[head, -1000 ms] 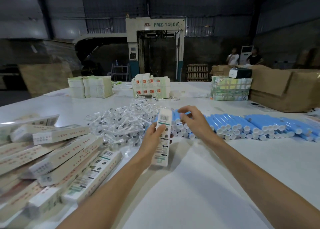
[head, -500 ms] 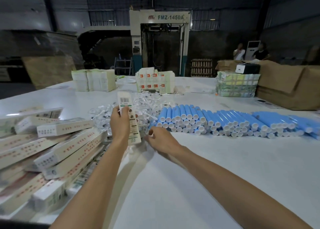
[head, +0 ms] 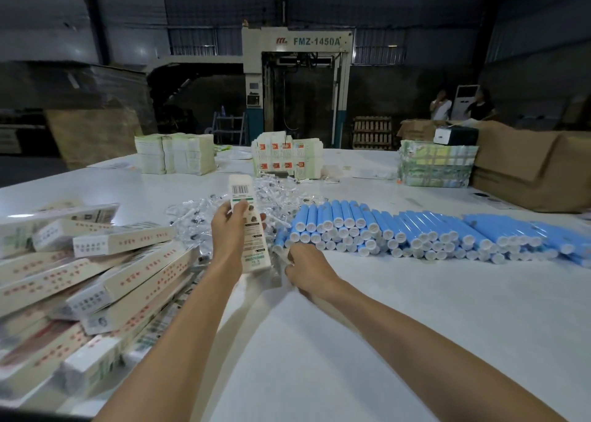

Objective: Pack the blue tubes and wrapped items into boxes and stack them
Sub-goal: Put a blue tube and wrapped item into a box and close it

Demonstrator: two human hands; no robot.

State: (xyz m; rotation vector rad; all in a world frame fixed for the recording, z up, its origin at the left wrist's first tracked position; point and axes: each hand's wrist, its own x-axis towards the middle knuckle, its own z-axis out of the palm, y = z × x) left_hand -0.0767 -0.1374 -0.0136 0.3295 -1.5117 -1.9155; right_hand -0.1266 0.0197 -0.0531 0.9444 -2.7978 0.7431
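**Packing floor in a factory hall**

A dim industrial hall with metal-clad walls. A tall machine (head: 297,43) marked FMZ-1450A stands behind a wide white worktop (head: 399,325) loaded with rows of blue tubes (head: 415,230), heaped printed boxes (head: 96,277), brown cardboard cases (head: 527,172) and, beyond, wooden pallets (head: 372,132).

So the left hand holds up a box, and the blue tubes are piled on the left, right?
Nearly. The left hand does hold up a box, but the blue tubes are piled on the right, as the head view shows.
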